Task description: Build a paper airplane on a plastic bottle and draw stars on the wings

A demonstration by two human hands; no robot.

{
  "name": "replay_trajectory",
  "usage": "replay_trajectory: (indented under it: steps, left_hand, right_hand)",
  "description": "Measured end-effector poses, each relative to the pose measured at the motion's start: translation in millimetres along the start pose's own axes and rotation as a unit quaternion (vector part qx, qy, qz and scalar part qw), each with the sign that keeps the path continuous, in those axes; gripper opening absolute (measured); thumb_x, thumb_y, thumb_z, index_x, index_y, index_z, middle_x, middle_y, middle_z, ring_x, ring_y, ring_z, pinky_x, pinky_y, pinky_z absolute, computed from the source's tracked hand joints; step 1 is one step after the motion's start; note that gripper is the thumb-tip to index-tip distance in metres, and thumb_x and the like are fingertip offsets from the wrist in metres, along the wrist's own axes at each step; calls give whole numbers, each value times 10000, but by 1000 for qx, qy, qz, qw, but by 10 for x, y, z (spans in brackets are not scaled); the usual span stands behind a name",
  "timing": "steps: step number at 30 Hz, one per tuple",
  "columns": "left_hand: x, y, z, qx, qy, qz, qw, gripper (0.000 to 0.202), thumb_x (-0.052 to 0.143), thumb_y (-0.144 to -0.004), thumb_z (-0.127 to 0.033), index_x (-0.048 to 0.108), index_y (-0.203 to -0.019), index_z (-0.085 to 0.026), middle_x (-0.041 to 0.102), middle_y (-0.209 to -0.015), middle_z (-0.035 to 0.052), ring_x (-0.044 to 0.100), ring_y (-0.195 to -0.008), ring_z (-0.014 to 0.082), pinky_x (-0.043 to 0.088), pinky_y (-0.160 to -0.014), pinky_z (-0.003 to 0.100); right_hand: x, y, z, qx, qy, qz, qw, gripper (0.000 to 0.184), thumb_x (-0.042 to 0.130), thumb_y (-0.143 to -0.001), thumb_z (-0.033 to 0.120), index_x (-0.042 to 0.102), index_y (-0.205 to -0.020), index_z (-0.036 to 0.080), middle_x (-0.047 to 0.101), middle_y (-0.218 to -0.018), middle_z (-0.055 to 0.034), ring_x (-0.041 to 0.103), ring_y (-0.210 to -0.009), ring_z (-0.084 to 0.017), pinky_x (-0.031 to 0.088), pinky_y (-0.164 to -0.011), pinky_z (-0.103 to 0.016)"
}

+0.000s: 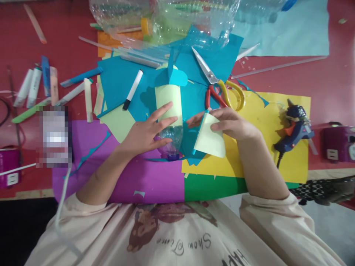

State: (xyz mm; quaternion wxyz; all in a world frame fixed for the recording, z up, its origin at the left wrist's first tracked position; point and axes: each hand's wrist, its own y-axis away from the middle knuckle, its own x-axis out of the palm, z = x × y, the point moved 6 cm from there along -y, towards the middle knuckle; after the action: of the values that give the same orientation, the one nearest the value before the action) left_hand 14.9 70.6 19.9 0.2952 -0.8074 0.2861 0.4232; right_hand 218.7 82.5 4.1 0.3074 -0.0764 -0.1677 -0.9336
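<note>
A plastic bottle point(172, 137) with a dark blue cap lies with that cap toward me. Pale green paper point(169, 96) wraps its middle, and blue paper pieces point(172, 77) stand at its far end. Across the bottle lies my left hand point(148, 133), its fingers stretched and apart, touching the wrap. My right hand point(226, 122), to the right of the bottle, pinches a pale green paper piece point(211, 136) with a blue strip along its left edge. Some of the right fingers are hidden behind that paper.
Scissors point(212, 78) lie beyond my right hand; a glue gun point(294, 127) is at right. Blue point(116, 81), purple point(155, 181) and yellow point(260, 155) sheets cover the red table. Markers point(33, 87) and a phone point(55, 136) are left, clear plastic bottles point(191, 22) at the back.
</note>
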Motion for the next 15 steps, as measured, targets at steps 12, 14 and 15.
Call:
replay_trajectory:
  steps: [12,14,15]
  left_hand:
    - [11,-8,-33,17,5,20,1000,563,289,-951,-635,281,-1463,-401,386,-1492,96,668,-956,222,484,-600,217]
    - [7,4,-74,39,11,16,999,551,319,-953,-621,346,-1440,-366,402,-1476,110,663,-968,214,516,-645,236]
    - [9,10,-94,49,14,18,999,545,332,-953,-614,386,-1422,-340,408,-1469,118,656,-984,213,532,-671,247]
  right_hand:
    - [-314,22,57,-12,-12,-237,971,167,543,-668,339,653,-727,227,687,-759,-21,642,-720,-175,466,-563,-302]
    - [-394,37,-19,14,0,-288,957,154,553,-673,378,594,-712,235,632,-700,-15,628,-700,-175,459,-568,-316]
    - [-438,56,-57,24,6,-317,948,163,566,-673,395,569,-727,241,604,-688,-10,618,-684,-174,463,-570,-322]
